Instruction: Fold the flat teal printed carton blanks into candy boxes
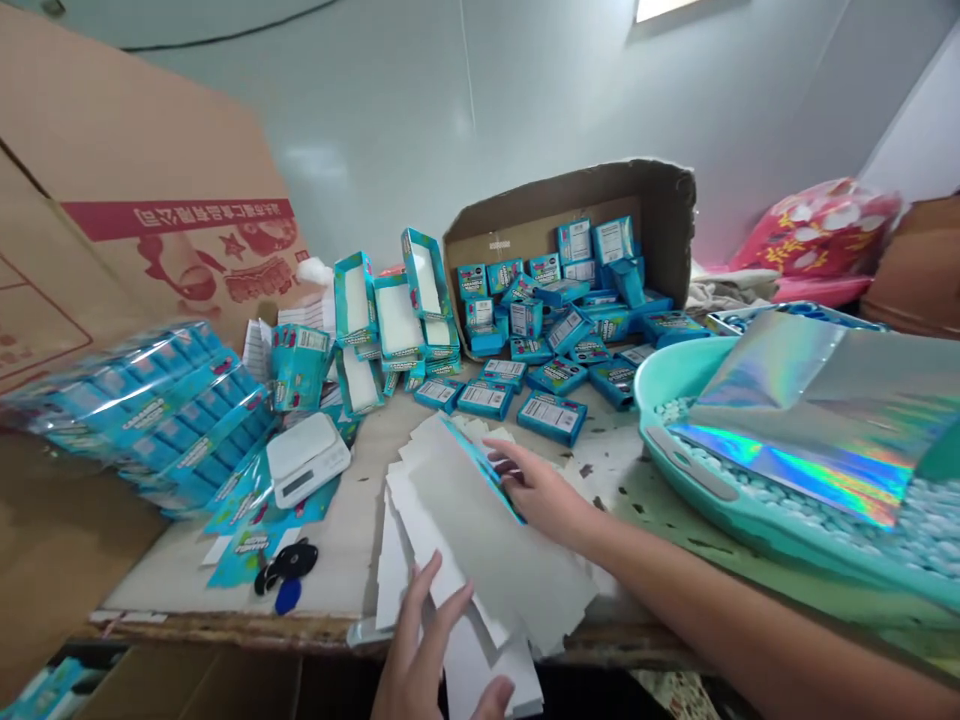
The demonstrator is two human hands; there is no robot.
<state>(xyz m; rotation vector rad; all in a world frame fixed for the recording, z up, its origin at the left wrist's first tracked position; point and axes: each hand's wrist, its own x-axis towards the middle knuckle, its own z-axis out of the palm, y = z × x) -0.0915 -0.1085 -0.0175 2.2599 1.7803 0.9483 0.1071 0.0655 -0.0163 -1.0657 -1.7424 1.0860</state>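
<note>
A stack of flat, unfolded box blanks, white side up with a blue printed edge, lies on the table in front of me. My right hand rests on the far right of the stack, its fingers curled around the blue edge of one blank. My left hand lies on the near end of the stack with fingers stretched out flat.
Small blue boxes lie scattered before an open cardboard box full of them. Open blue trays stand behind. Left: wrapped blue packs, white scale, keys. Right: teal basin of white pellets with holographic bags.
</note>
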